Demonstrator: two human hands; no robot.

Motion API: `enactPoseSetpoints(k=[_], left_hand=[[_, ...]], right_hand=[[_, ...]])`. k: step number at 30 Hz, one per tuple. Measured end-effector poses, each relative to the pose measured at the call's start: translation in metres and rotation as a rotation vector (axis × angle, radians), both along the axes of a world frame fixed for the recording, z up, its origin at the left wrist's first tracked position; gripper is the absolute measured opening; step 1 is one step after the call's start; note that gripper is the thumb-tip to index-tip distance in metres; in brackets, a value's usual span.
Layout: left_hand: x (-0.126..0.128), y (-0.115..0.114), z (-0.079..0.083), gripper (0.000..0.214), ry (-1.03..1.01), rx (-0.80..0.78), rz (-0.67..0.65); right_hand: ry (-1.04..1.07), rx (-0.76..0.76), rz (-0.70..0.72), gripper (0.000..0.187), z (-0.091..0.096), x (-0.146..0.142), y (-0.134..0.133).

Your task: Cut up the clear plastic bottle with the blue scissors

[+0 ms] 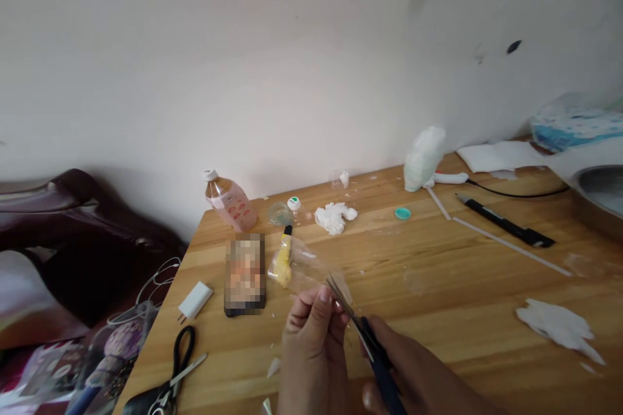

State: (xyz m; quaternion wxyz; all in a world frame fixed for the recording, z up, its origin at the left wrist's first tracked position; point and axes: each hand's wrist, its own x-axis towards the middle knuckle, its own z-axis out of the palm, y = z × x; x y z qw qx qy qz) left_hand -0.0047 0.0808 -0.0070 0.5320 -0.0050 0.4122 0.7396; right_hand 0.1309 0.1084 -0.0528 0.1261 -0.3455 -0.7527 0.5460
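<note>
My right hand [418, 379] is closed around the blue handles of a pair of scissors [363, 331], whose blades point up and to the left. My left hand [314, 343] pinches a piece of clear plastic [316, 269] just at the blade tips. A yellow tube [283, 260] lies under or inside the clear plastic, just beyond my left fingers. Both hands hover over the near part of the wooden table [438, 285].
A phone [244, 274], white charger plug [195, 301] and black-handled scissors [178, 366] lie at left. Farther back stand a pink bottle [230, 202], crumpled tissue [335, 216] and teal cap [402, 213]. A black utility knife [506, 228], white strips and torn paper [559, 327] lie at right.
</note>
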Motion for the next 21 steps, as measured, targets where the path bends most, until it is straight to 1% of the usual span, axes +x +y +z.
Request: enactPoseSetpoints(k=[2, 4, 8, 11, 13, 17, 21], left_hand=[[0.000, 0.001, 0.000, 0.024, 0.001, 0.019, -0.008], [0.001, 0.002, 0.000, 0.025, 0.011, 0.035, -0.004], [0.001, 0.004, 0.000, 0.026, 0.036, 0.027, 0.007], [0.001, 0.002, 0.000, 0.026, 0.045, 0.013, 0.013], [0.001, 0.001, 0.001, 0.025, 0.050, 0.012, 0.006], [0.001, 0.001, 0.002, 0.025, 0.041, 0.019, -0.008], [0.002, 0.001, 0.004, 0.025, 0.025, 0.021, -0.009]], right_hand=[[0.032, 0.017, -0.006, 0.022, -0.001, 0.000, 0.000], [0.020, 0.007, 0.010, 0.022, -0.001, 0.000, 0.001], [-0.030, -0.048, 0.003, 0.021, 0.008, -0.002, 0.003], [-0.005, -0.049, -0.024, 0.025, 0.014, -0.002, 0.003], [-0.005, -0.037, -0.060, 0.024, 0.016, -0.002, 0.001], [-0.008, -0.015, -0.128, 0.022, 0.016, -0.003, -0.002], [0.015, -0.001, -0.080, 0.025, 0.015, -0.004, 0.000]])
